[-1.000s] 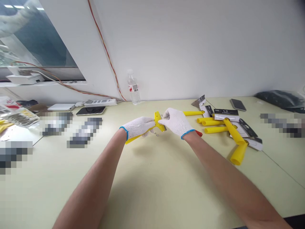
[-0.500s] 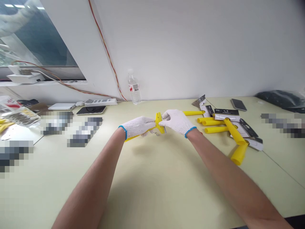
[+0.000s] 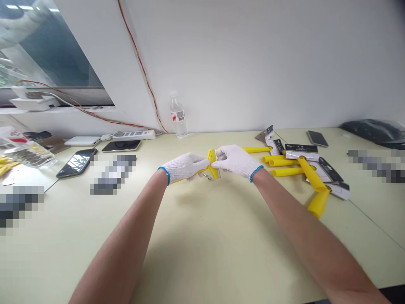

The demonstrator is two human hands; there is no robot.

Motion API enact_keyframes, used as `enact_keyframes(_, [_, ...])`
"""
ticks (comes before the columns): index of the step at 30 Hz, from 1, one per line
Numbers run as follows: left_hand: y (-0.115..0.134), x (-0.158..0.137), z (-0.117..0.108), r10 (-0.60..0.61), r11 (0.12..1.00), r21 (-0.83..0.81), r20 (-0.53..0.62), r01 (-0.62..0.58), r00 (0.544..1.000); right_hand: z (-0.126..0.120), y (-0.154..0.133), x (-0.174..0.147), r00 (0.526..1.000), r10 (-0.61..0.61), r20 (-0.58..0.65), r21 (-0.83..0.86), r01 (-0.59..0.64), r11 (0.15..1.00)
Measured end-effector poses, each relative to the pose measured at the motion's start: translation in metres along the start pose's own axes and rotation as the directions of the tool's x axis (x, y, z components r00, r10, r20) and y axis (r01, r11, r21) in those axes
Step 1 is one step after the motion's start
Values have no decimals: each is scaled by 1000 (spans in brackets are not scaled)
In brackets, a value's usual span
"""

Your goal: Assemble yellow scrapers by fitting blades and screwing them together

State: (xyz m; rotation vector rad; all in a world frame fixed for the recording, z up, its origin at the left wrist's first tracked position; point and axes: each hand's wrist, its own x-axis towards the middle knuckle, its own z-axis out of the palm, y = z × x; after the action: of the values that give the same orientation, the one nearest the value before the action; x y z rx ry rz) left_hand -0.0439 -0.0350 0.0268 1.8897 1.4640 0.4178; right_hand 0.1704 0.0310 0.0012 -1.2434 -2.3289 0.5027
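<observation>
Both of my hands wear white knit gloves with blue cuffs. My left hand (image 3: 185, 166) is wrapped round the handle of a yellow scraper (image 3: 214, 171), whose wide head points right and carries a thin metallic blade along its edge. The fingers of my right hand (image 3: 233, 160) pinch at that blade edge from the right. Just beyond the scraper, a few small metal screws (image 3: 207, 177) lie on the table (image 3: 202, 240). What the right fingertips press on is partly hidden.
At right lie several yellow-handled tools (image 3: 311, 175) with black-and-white cards. A water bottle (image 3: 179, 118) stands against the wall. Phones (image 3: 122, 146) and a power strip (image 3: 134, 135) are at the back left. Another phone (image 3: 317, 138) rests at the back right.
The scraper head has turned slightly and sits a little further right. My right hand has shifted slightly right, its fingers still at the blade edge.
</observation>
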Motion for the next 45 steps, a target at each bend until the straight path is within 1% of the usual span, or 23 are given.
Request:
enact_keyframes(5, [-5, 3, 0, -4, 1000, -9, 11, 5, 1000, -4, -11, -3, 999, 43, 6, -42, -43, 998])
enact_keyframes(10, [-9, 4, -3, 21, 1000, 18, 9, -21, 1000, -11, -22, -16, 995, 76, 65, -89, -70, 994])
enact_keyframes(14, [-10, 4, -3, 54, 998, 12, 33, -54, 998, -14, -25, -19, 988, 104, 110, -126, -89, 988])
enact_keyframes(19, [-10, 4, -1, 31, 1000, -1, 44, -31, 999, -14, -28, -18, 982, 127, 137, -129, -110, 986])
enact_keyframes(22, [-15, 5, -2, 53, 999, -4, 38, -53, 998, -15, -31, -20, 977, 139, 160, -109, -122, 987])
enact_keyframes(27, [-24, 6, -3, 51, 999, 1, -2, -51, 999, -21, -36, -25, 970, 134, 202, -46, -127, 991])
enact_keyframes(32, [-18, 5, -3, 48, 999, -14, -10, -48, 999, -19, -36, -27, 965, 131, 226, 18, -139, 990])
enact_keyframes(37, [-12, 1, -4, 53, 998, -18, 11, -53, 999, -14, -34, -26, 968, 170, 185, 80, -187, 979])
enact_keyframes(41, [-13, 1, -3, 83, 996, -31, 25, -82, 996, -18, -35, -27, 970, 153, 189, 101, -174, 980])
enact_keyframes(45, [-18, 3, -4, 97, 995, -33, -4, -97, 995, -21, -39, -29, 967, 135, 215, 171, -174, 970])
